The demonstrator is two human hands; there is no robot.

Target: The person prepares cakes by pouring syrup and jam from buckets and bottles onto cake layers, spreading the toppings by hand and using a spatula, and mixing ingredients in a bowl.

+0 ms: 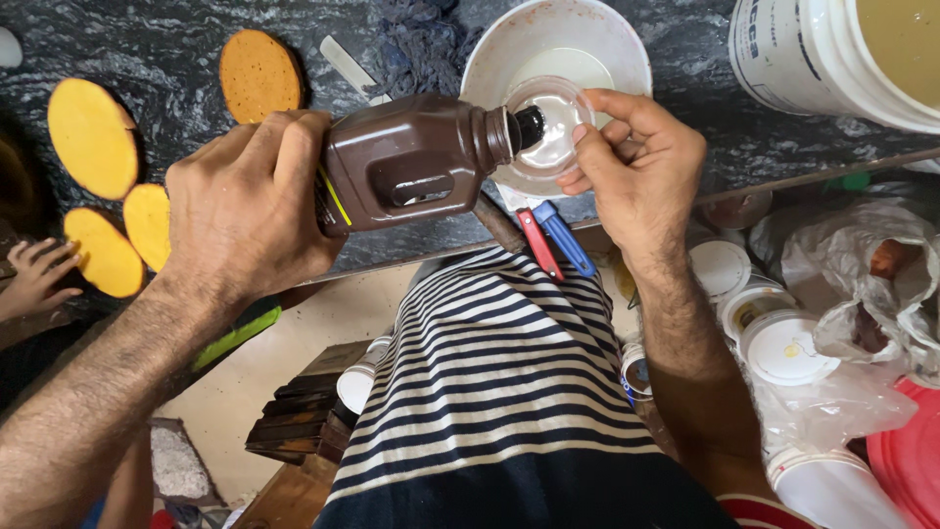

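Observation:
My left hand (pixel 245 201) grips a brown plastic bottle (pixel 411 157), tipped on its side with its dark mouth over a small clear cup (pixel 548 122). My right hand (pixel 641 167) holds that clear cup by its rim, just above the edge of the dark stone counter (pixel 685 59). A white bowl (pixel 558 39) with pale liquid sits right behind the cup. Whether liquid flows from the bottle I cannot tell.
Several round cake slices, yellow (pixel 93 137) and brown (pixel 259 73), lie on the counter at left. A small hand of another person (pixel 39 274) rests at the left edge. A large white bucket (pixel 842 59) stands at top right. Red and blue tools (pixel 553 240), white lidded tubs (pixel 783 348) and plastic bags (pixel 862 274) sit at right.

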